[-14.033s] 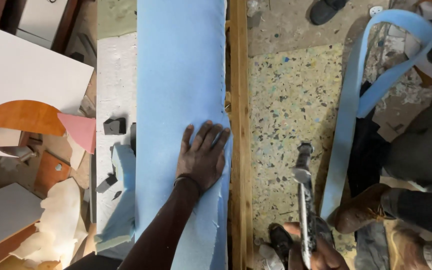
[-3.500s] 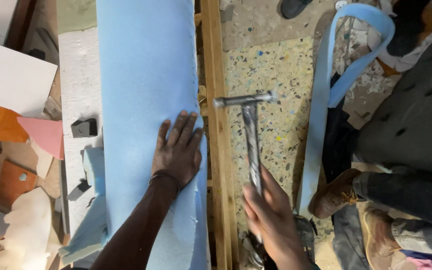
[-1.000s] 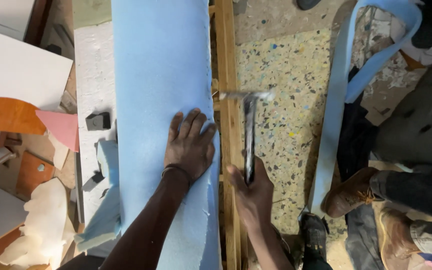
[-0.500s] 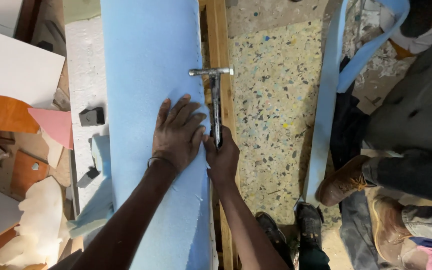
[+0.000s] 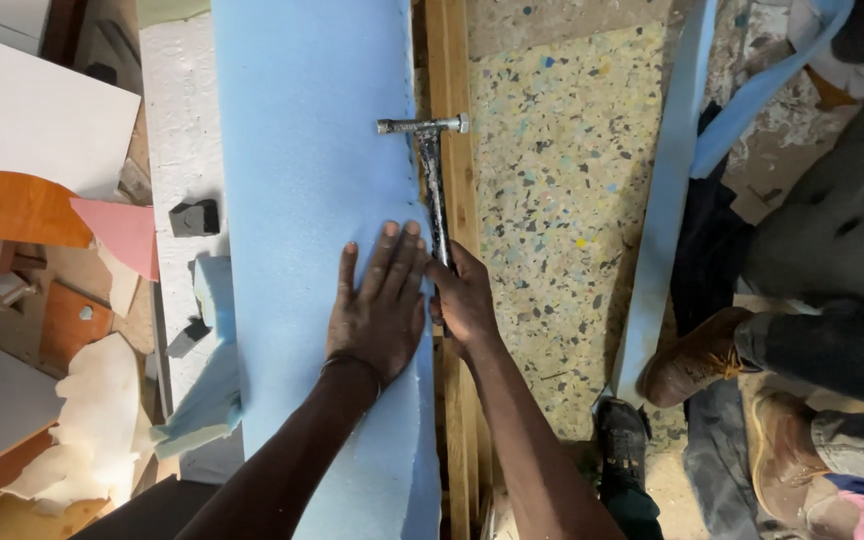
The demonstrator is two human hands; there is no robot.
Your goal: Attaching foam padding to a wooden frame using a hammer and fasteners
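A long sheet of light blue foam (image 5: 302, 170) runs away from me over a wooden frame rail (image 5: 449, 70). My left hand (image 5: 380, 300) lies flat on the foam near its right edge, fingers spread. My right hand (image 5: 464, 300) grips the handle of a metal hammer (image 5: 432, 180). The hammer's head rests crosswise at the foam's edge, over the wooden rail. The two hands sit side by side, nearly touching.
A speckled terrazzo floor (image 5: 552, 200) lies right of the rail. A loose blue foam strip (image 5: 667, 190) runs along it. Another person's legs and brown boots (image 5: 692, 360) stand at right. Foam offcuts (image 5: 212, 370), a black block (image 5: 195, 216) and boards lie at left.
My right hand has brought the hammer from the floor side over to the rail and foam edge, and slid up the handle. The left hand stays pressed on the foam.
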